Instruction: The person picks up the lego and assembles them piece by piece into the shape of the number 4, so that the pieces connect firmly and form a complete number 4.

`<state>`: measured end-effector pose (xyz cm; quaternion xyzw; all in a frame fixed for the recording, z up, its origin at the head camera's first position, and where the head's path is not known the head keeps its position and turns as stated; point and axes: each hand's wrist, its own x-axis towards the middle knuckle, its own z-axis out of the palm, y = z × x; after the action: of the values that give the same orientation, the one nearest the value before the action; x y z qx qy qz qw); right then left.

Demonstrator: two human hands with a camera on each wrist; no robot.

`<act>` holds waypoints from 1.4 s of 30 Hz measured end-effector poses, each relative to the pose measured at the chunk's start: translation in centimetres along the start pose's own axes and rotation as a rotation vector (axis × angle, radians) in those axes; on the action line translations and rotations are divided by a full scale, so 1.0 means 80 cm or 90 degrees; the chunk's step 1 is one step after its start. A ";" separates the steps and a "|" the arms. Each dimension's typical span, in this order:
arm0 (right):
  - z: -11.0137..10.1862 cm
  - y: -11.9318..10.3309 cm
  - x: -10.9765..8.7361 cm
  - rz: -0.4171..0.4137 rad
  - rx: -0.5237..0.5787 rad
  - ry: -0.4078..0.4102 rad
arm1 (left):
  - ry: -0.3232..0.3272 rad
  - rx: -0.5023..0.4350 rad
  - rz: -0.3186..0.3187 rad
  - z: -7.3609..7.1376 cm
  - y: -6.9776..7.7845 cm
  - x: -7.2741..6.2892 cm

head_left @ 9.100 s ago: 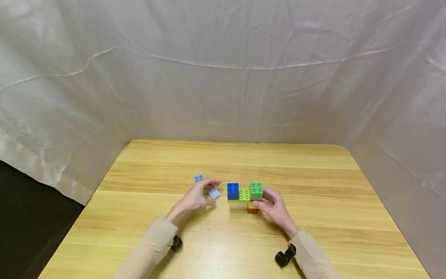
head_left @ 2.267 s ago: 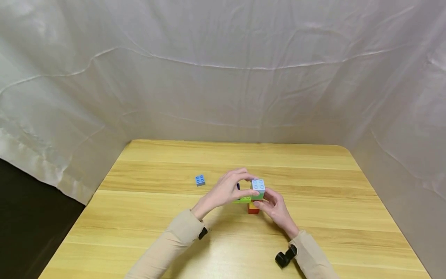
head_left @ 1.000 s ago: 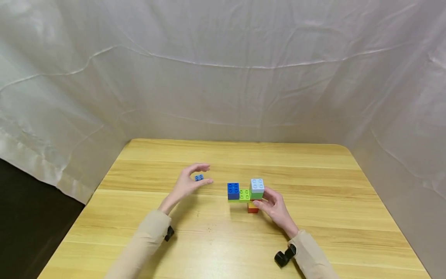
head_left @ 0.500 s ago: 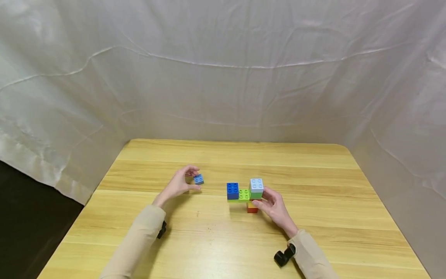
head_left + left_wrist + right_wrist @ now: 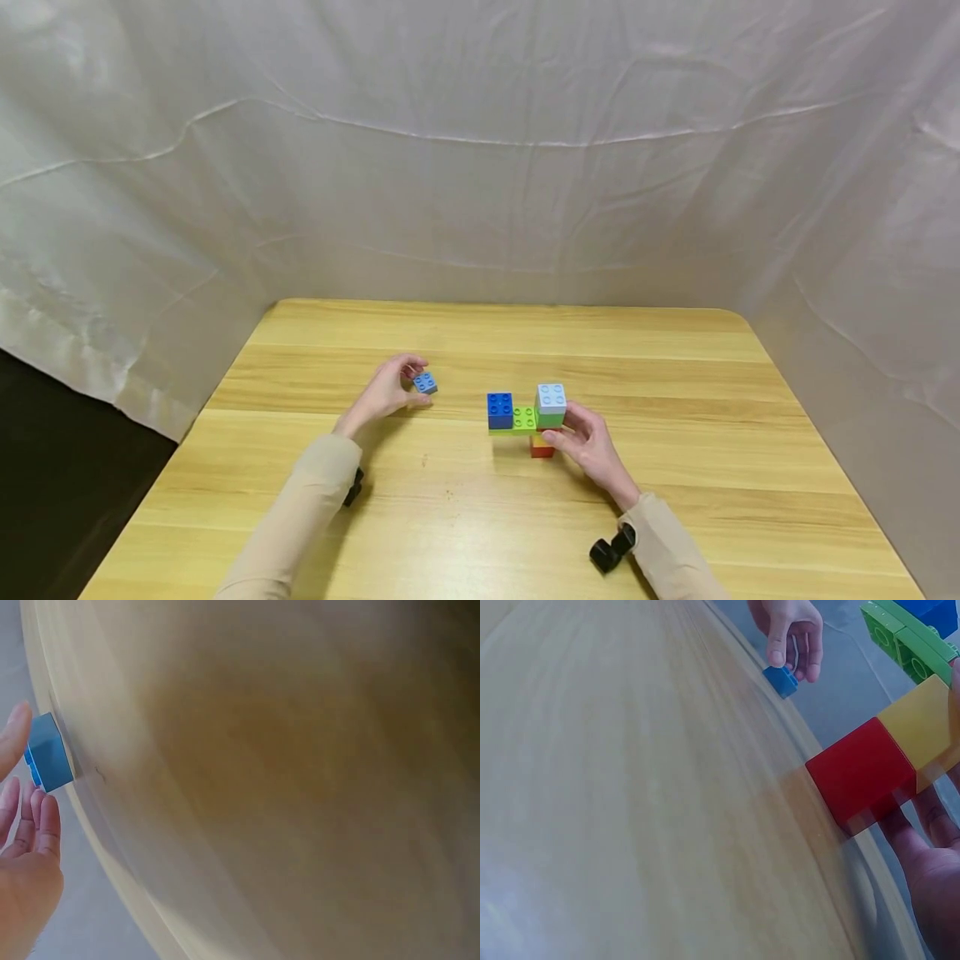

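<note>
On the table, a small blue building brick lies between the thumb and curled fingers of my left hand; it appears beside the fingertips in the left wrist view too. My right hand grips a brick stack from its right side. At the stack's base is a red brick, with a yellow brick on it. Higher up, a lime-green long brick juts left and bears a dark blue brick. A green brick topped by a pale blue brick stands at its right end.
The wooden table runs back to a pale grey curtain, which also hangs at both sides. A black camera is strapped at the right wrist. The table's far edge shows close behind the bricks in both wrist views.
My left hand put the pale blue brick on the green one, then moved back left to the small blue brick, which has turned slightly. The right hand stays on the stack.
</note>
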<state>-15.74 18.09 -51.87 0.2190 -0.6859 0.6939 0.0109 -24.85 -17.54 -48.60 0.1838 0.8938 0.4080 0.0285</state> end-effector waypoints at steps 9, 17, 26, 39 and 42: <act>-0.001 0.001 -0.001 0.010 0.000 0.003 | -0.018 0.003 -0.047 0.003 0.001 0.004; -0.003 -0.002 -0.001 0.013 -0.002 -0.005 | -0.028 -0.010 -0.035 0.003 0.002 0.002; -0.002 0.000 0.000 0.009 -0.013 0.001 | -0.054 -0.032 0.015 0.004 0.009 -0.006; -0.001 0.002 0.002 0.004 -0.004 -0.007 | 0.002 -0.166 0.031 0.013 0.035 -0.023; -0.001 0.002 0.002 0.002 -0.001 -0.007 | 0.013 -0.205 0.038 0.013 0.048 -0.027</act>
<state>-15.96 18.12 -51.97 0.2220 -0.6868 0.6921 0.0063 -21.44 -15.24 -46.66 0.1993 0.8113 0.5484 0.0365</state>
